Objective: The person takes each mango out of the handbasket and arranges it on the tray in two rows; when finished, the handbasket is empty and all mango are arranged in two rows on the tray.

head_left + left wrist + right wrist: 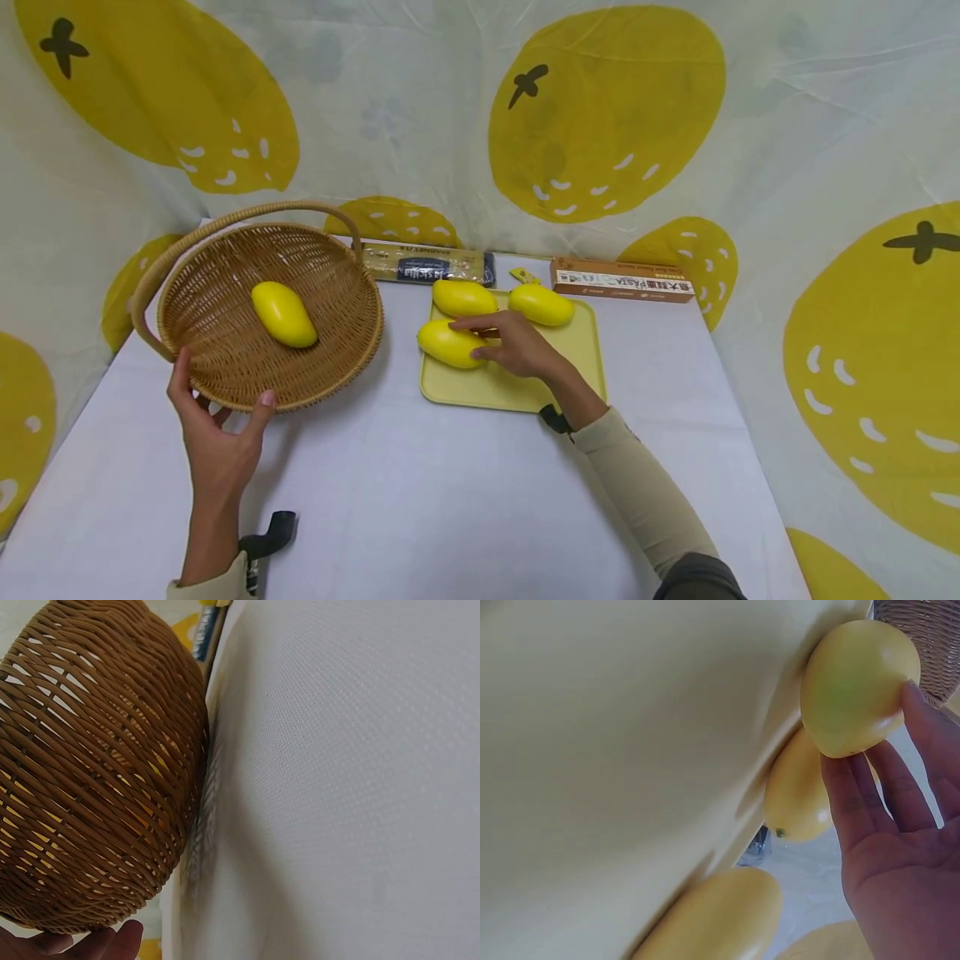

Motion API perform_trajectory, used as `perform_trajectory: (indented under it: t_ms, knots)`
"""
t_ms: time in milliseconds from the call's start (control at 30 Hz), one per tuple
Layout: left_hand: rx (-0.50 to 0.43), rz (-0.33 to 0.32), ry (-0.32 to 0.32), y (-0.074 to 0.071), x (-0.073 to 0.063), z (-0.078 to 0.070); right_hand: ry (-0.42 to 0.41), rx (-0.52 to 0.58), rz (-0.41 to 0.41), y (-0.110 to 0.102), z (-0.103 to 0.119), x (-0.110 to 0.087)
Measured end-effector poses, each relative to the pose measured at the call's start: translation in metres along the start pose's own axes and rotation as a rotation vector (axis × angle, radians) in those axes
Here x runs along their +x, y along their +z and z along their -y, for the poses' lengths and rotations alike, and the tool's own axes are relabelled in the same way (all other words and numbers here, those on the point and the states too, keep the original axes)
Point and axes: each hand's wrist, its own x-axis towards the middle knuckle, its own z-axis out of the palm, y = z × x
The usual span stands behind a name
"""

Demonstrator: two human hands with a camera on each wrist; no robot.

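My left hand (219,446) holds the near rim of a brown wicker basket (337,367), tilting it so its inside faces me. One yellow mango (283,314) lies inside the basket. In the left wrist view, the fingertips touch the underside of the woven basket (97,772). With thumb and fingers, my right hand (522,344) grips a mango (444,343) at the left of a pale yellow tray (487,392). Two more mangoes lie at the tray's back, one at left (461,297) and one at right (542,305). The right wrist view shows the gripped mango (855,686) close up.
Behind the tray lie a pack of spaghetti (423,264), a small yellow packet (523,275) and a brown and white pasta box (622,280). A white cloth covers the table (420,500). A fruit-patterned curtain (420,108) hangs behind it.
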Motion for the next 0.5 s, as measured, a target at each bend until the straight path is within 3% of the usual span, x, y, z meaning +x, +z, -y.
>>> perform_trajectory:
  t_ms: [267,500]
  knots:
    - [-0.002,0.002,0.001,0.000,0.001,0.001,0.009,-0.045,-0.094,-0.004,0.008,-0.002]
    - [-0.006,0.001,0.003,0.000,0.001,0.001,-0.060,-0.050,-0.226,-0.005,0.033,0.003]
